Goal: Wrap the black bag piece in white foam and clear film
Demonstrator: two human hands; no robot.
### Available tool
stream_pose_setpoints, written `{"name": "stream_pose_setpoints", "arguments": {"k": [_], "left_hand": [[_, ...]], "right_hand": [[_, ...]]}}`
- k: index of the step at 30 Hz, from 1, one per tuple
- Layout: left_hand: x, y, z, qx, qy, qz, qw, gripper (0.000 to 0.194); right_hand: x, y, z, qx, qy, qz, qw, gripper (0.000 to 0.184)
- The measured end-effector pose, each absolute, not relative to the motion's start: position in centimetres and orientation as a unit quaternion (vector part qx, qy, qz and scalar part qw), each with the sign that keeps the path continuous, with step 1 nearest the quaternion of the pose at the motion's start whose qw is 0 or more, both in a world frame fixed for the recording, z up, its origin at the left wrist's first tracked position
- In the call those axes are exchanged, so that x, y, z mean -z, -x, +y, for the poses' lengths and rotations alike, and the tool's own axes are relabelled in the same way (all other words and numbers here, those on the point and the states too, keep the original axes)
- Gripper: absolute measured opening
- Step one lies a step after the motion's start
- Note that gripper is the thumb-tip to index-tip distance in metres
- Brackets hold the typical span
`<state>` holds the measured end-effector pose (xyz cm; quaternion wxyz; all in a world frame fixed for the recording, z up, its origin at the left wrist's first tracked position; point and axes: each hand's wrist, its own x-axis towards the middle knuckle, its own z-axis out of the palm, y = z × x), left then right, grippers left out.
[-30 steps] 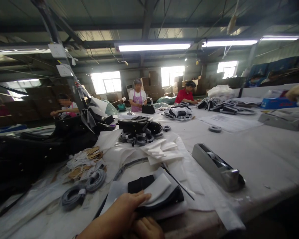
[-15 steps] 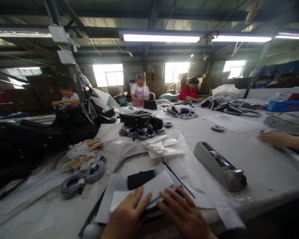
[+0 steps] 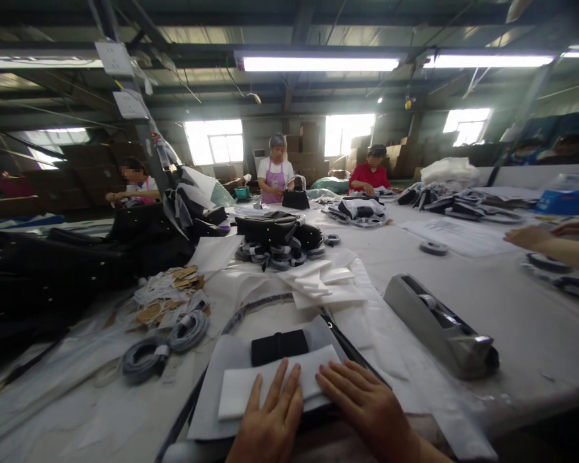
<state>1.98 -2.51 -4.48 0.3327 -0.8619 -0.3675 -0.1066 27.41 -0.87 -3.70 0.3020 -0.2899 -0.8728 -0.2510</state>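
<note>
1. White foam strip (image 3: 241,393) is located near the close edge of the table (image 3: 496,289), atop a pale sheet (image 3: 205,411) and a black piece (image 3: 313,417). Long axis is laid crosswise on a slant: left end nearer the wearer, right end farther off.
2. Dark bundle (image 3: 280,347) is placed just beyond the strip. Its long axis is nearly parallel to the strip's; a band is seen across its middle.
3. Left hand (image 3: 270,415) is laid palm down on the strip, fingers spread wide and pointed away from the wearer.
4. Right hand (image 3: 367,402) is extended palm down, fingers pointed up-left, with fingertips at the strip's right end. How firmly either hand is pressed cannot be told.
5. Tape dispenser (image 3: 439,328) is stood to the right, long axis running from far left to near right; a roll (image 3: 428,301) is held in its slot.
6. Blue box (image 3: 567,201) is set at far right; its contents cannot be identified.
7. Teal basket (image 3: 242,192) is seen in the background; its contents are too small to tell.
</note>
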Motion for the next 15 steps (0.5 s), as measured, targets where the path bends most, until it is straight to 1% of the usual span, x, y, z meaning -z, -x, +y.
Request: {"name": "stream_pose_setpoints", "arguments": {"k": [2, 5, 8, 12, 14, 15], "left_hand": [[4.5, -2.7, -2.6, 0.113, 0.866, -0.375, 0.31, 0.039], [4.5, -3.0, -2.7, 0.125, 0.868, -0.376, 0.301, 0.044], [4.7, -2.9, -2.8, 0.152, 0.854, -0.369, 0.334, 0.054], [5.3, -2.5, -2.4, 0.166, 0.837, -0.364, 0.373, 0.055], [5.5, -2.3, -2.2, 0.163, 0.839, -0.338, 0.393, 0.053], [5.5, -2.2, -2.1, 0.161, 0.84, -0.329, 0.4, 0.053]], "right_hand": [[3.9, -27.4, -1.0, 0.255, 0.292, -0.873, 0.296, 0.034], [4.1, -27.2, -1.0, 0.248, 0.296, -0.87, 0.305, 0.034], [3.7, -26.9, -0.8, 0.232, 0.298, -0.868, 0.322, 0.032], [3.5, -27.9, -2.1, 0.221, 0.291, -0.869, 0.333, 0.03], [4.4, -28.8, -3.7, 0.181, 0.295, -0.868, 0.358, 0.034], [5.2, -29.2, -4.6, 0.127, 0.321, -0.858, 0.381, 0.035]]}}
